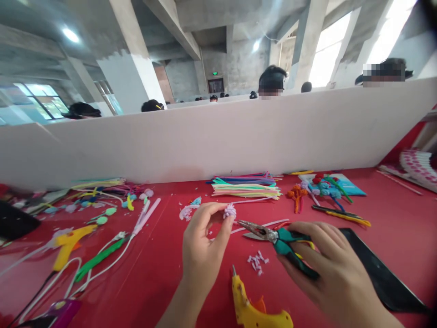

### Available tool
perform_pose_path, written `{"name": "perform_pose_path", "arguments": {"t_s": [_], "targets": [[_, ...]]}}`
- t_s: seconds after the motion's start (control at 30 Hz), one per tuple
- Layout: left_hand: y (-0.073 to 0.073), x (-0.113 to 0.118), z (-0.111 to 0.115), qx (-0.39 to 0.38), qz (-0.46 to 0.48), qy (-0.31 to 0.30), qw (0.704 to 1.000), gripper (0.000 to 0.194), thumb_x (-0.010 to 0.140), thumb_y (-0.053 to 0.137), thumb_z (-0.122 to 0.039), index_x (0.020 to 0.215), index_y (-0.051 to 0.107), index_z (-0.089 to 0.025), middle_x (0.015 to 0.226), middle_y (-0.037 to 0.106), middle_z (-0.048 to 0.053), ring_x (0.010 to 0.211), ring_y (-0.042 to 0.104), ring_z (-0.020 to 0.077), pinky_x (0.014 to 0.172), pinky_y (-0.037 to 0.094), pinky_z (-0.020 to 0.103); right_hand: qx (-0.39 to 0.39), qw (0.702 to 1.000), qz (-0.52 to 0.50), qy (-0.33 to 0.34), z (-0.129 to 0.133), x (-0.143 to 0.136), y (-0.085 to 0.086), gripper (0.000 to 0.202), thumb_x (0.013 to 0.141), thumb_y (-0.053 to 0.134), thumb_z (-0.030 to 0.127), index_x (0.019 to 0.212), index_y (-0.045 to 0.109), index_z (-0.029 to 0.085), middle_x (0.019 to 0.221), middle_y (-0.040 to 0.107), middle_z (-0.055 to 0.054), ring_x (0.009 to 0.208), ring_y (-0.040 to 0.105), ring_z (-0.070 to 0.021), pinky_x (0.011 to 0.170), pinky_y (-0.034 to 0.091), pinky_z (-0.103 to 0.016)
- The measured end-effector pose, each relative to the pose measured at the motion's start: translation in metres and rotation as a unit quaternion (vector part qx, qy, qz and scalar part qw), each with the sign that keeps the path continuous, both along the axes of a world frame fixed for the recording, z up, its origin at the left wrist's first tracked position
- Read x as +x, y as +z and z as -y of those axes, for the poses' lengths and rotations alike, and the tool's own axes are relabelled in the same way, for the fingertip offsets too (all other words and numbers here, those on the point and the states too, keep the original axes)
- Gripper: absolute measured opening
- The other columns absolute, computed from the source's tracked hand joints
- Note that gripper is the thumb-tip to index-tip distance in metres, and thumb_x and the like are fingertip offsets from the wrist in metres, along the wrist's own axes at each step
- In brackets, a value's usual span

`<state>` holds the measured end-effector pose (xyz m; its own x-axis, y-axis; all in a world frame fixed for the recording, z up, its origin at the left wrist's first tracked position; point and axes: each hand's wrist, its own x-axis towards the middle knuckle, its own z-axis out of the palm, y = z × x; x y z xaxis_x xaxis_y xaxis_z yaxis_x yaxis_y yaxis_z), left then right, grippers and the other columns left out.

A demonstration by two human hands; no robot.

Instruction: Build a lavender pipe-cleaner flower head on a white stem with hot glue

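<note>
Between the thumb and fingers of my left hand (206, 246) is a small pale purple pipe-cleaner flower (230, 211), held upright above the red table. My right hand (327, 259) grips needle-nose pliers (282, 239) with green handles. Their tips point left and sit close to the flower's underside; I cannot tell whether they touch it. The blades of scissors (254, 236) show just below the plier jaws, and a yellow handle appears among my right fingers. Short purple cut pieces (257, 262) lie on the table below. Purple pipe cleaners (246, 228) lie behind the pliers.
A yellow glue gun (244, 303) lies in front, another glue gun (70, 243) at left beside cords. Pipe-cleaner bundles (246, 187) rest by the white partition (205, 146). Finished-looking coloured pieces (324, 187) and a black tray-like object (378, 269) are at right. People's heads show beyond.
</note>
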<state>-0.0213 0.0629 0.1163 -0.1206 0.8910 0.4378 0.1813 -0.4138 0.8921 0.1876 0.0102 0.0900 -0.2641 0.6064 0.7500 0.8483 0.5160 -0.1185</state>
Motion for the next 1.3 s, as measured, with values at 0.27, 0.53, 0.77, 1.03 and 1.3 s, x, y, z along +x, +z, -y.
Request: {"name": "perform_pose_path", "arguments": {"t_s": [0.27, 0.53, 0.77, 1.03, 1.3], "targets": [[0.006, -0.011, 0.0, -0.189, 0.148, -0.265, 0.934, 0.019, 0.081, 0.062, -0.032, 0.078, 0.07, -0.015, 0.067, 0.06, 0.001, 0.054, 0.051, 0.0084, 0.051, 0.041, 0.019, -0.025, 0.996, -0.083, 0.012, 0.003, 0.006, 0.005, 0.005, 0.083, 0.062, 0.02, 0.078, 0.06, 0.02, 0.095, 0.059, -0.009, 0.083, 0.06, -0.0193, 0.071, 0.05, -0.033], [0.011, 0.007, 0.027, -0.091, 0.017, -0.143, 0.985, 0.01, 0.076, 0.068, -0.029, 0.08, 0.068, -0.019, 0.07, 0.059, -0.001, 0.064, 0.05, 0.0118, 0.059, 0.04, 0.022, -0.018, 0.998, -0.059, -0.012, 0.027, 0.006, 0.007, 0.005, 0.082, 0.062, 0.018, 0.077, 0.061, 0.019, 0.097, 0.059, -0.009, 0.084, 0.059, -0.0199, 0.072, 0.05, -0.036], [0.013, 0.007, 0.038, 0.013, -0.073, -0.113, 0.991, 0.008, 0.081, 0.061, -0.021, 0.074, 0.064, -0.02, 0.074, 0.057, 0.0, 0.069, 0.052, 0.0138, 0.066, 0.041, 0.025, -0.053, 0.994, -0.091, 0.02, 0.04, 0.002, 0.003, 0.004, 0.082, 0.062, 0.018, 0.078, 0.062, 0.019, 0.098, 0.059, -0.009, 0.086, 0.059, -0.0197, 0.073, 0.049, -0.034], [0.009, 0.011, 0.048, 0.103, -0.176, -0.076, 0.976, 0.014, 0.085, 0.056, -0.018, 0.073, 0.063, -0.019, 0.074, 0.055, 0.002, 0.069, 0.053, 0.0154, 0.066, 0.04, 0.027, -0.092, 0.987, -0.125, 0.028, 0.049, 0.003, -0.009, 0.007, 0.082, 0.061, 0.021, 0.075, 0.062, 0.02, 0.095, 0.061, -0.008, 0.084, 0.061, -0.0198, 0.071, 0.051, -0.031], [0.01, 0.013, 0.054, 0.049, -0.102, -0.143, 0.983, 0.021, 0.088, 0.051, -0.02, 0.067, 0.051, -0.02, 0.07, 0.048, 0.0, 0.067, 0.047, 0.0151, 0.064, 0.038, 0.026, -0.315, 0.887, -0.316, 0.117, 0.053, 0.004, -0.012, 0.016, 0.08, 0.065, 0.033, 0.071, 0.068, 0.019, 0.097, 0.062, -0.007, 0.091, 0.061, -0.0221, 0.074, 0.05, -0.03]]}}
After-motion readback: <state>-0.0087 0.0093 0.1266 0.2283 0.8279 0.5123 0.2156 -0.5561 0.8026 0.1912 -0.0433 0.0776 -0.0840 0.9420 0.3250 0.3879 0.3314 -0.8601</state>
